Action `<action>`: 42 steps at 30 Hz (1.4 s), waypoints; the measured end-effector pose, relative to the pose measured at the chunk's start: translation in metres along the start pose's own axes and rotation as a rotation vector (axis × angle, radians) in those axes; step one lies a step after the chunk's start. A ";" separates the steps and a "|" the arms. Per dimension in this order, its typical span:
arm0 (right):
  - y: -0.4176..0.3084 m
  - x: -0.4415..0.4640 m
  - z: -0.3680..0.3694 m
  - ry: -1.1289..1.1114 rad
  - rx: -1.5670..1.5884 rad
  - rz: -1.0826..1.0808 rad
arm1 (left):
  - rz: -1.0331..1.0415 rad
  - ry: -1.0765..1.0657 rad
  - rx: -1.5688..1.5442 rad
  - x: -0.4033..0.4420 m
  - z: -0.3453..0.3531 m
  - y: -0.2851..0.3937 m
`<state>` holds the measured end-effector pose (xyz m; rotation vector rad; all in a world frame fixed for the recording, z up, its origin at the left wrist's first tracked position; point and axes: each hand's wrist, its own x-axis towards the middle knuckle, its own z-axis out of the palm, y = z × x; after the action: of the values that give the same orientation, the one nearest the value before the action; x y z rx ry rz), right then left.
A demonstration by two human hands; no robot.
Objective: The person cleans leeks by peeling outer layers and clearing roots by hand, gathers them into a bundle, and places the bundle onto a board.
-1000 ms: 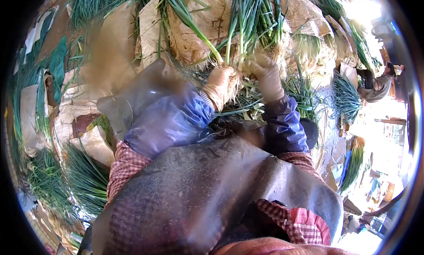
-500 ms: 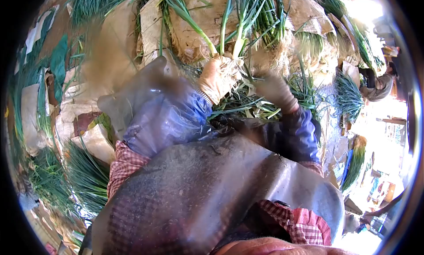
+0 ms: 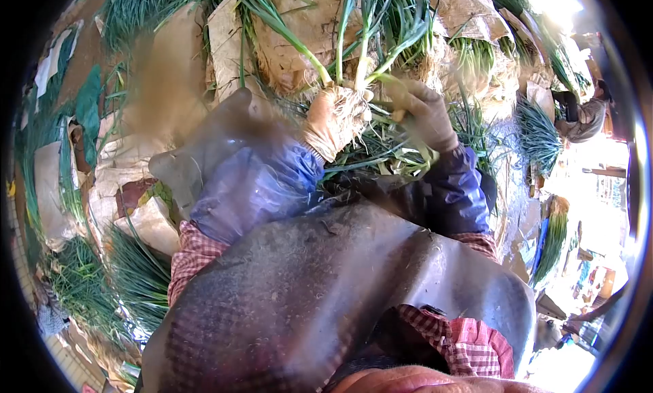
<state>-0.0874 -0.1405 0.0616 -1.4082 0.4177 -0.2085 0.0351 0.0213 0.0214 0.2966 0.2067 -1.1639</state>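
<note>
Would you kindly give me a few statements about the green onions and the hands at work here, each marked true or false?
1. The left hand holds green onions near their roots. True.
2. The held green onions point their leaves toward the apron. False: the leaves point away from the apron.
3. The right hand rests flat on the apron. False: the right hand is raised beside the held green onions, beyond the apron.
4. A blue sleeve cover is worn on the left forearm. True.
5. No other person is in view. False: another person is at the picture's right side.
</note>
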 end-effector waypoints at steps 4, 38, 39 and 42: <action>-0.018 -0.041 0.003 -0.130 -0.119 -0.216 | 0.041 -0.018 0.042 0.002 -0.003 0.003; -0.010 0.046 0.043 -0.104 -0.536 0.173 | 0.050 0.227 0.628 -0.005 0.007 0.000; -0.012 0.044 0.048 -0.074 -0.460 0.214 | 0.048 0.231 0.628 -0.005 0.008 0.003; -0.034 0.025 0.052 -0.090 -0.318 0.211 | -0.085 -0.002 0.523 -0.005 0.010 0.013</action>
<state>-0.0405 -0.1081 0.0963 -1.6642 0.5383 0.0979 0.0448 0.0270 0.0342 0.7519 -0.0934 -1.2915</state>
